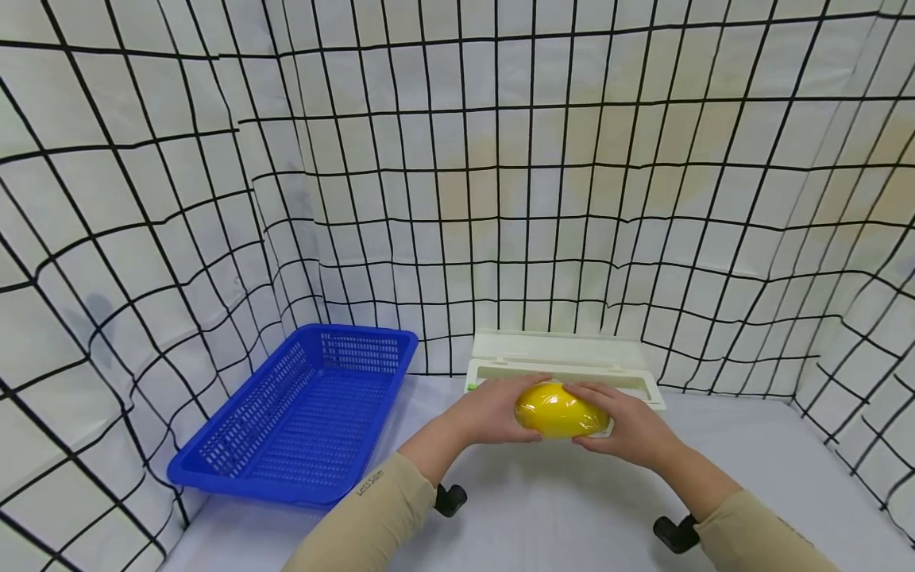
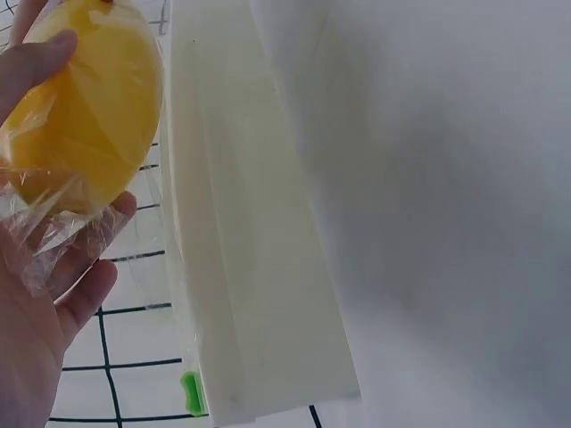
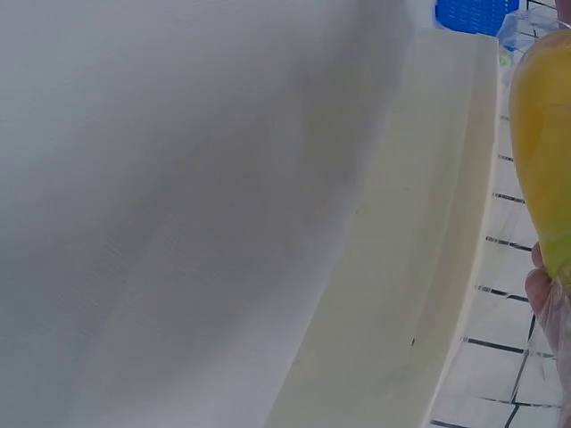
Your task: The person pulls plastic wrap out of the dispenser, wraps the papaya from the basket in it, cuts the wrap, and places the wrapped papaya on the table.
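Both hands hold a yellow mango (image 1: pixel 561 411) between them, raised in front of the white box. Clear plastic film (image 2: pixel 49 223) clings around the fruit and bunches up at its end by the left palm. My left hand (image 1: pixel 499 409) grips the mango's left end, thumb and fingers on opposite sides. At the other end my right hand (image 1: pixel 627 425) grips it the same way; in the right wrist view only some fingertips (image 3: pixel 539 290) show. Behind the hands sits a long white cling film dispenser (image 2: pixel 259 241), its lid (image 1: pixel 557 346) raised, with a green slider (image 2: pixel 192 393) near one end.
A blue plastic basket (image 1: pixel 286 486) stands on the left of the white-covered table (image 1: pixel 565 516). Black grid netting (image 1: pixel 529 167) over white cloth encloses the back and sides. Two black curved pieces (image 1: pixel 450 500) lie by the forearms.
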Motion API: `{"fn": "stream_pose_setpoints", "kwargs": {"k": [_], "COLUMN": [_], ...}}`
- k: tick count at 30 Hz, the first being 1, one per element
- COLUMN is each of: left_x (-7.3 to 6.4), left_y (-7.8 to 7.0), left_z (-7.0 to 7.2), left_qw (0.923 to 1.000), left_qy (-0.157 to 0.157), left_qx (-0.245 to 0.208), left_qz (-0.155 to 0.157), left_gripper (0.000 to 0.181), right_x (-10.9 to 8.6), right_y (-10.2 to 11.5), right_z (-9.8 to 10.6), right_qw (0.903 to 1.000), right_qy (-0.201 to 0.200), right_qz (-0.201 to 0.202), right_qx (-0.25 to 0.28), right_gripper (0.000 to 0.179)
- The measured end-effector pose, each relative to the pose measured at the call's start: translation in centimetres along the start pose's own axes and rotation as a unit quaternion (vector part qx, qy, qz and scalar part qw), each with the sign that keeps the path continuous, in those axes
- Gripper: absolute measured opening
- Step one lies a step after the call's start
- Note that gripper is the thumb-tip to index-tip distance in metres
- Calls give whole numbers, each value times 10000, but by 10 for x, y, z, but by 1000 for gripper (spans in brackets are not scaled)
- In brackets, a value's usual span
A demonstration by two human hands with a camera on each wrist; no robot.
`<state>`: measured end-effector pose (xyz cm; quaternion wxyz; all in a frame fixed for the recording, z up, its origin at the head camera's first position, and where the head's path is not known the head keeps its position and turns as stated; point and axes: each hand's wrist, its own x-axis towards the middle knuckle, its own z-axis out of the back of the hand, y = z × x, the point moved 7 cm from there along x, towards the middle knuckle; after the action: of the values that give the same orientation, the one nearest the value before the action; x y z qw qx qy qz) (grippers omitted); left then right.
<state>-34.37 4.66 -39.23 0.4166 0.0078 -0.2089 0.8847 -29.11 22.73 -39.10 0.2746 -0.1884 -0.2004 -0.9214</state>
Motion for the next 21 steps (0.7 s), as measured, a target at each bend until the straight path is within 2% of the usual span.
{"fn": "stream_pose_setpoints", "kwargs": {"k": [5,7,10,13,16,21], "left_x": [-6,-7,-8,-6,-5,-4], "left_y": [7,5,-3,-10,-11,-5], "left_z": [6,8,8,5,4,6], "left_qw": [9992,9990,9975,9943,9934,9972], "left_qy": [-151,-235,-299,-361,-439,-496], "left_qx": [331,388,488,742,845,412], "left_qz": [141,-1,-406,-682,-634,-383], "left_gripper": [97,100,102,100,94,78], "right_x": [1,1,2,2,3,6], "right_y": [-2,-3,-4,-5,-7,-7], "right_z": [0,0,1,2,2,4], "right_qw": [10000,9999,9997,9993,9989,9979], "right_qy": [6,22,38,43,64,164], "right_qz": [-59,-113,-212,-286,-321,-422], "right_qx": [57,100,153,227,324,455], "right_gripper": [76,76,76,76,76,77]}}
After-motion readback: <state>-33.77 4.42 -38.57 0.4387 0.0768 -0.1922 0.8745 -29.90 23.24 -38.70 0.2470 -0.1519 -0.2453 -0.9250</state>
